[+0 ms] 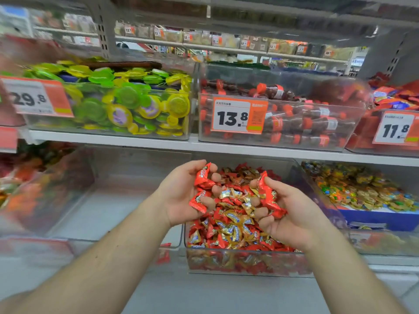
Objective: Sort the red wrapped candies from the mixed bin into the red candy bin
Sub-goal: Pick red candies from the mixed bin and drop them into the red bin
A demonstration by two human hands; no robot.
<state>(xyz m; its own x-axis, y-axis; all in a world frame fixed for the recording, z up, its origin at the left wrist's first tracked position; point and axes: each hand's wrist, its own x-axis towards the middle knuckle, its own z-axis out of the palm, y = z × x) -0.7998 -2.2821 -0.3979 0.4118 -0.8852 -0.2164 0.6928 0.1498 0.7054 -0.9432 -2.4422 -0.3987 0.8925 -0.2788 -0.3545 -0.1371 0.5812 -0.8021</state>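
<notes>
Red candies (pixel 201 189) in crinkly foil fill both cupped hands, left (pixel 181 196) and right (pixel 288 214), above the clear plastic mixed bin (pixel 238 257).

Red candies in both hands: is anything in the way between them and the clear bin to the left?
Nothing visible. The left hand and right hand hold red candies above the mixed bin; the clear bin beside it stands open-topped.

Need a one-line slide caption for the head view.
Left hand and right hand each hold red wrapped candies above the clear mixed bin of red and gold candies.
</notes>
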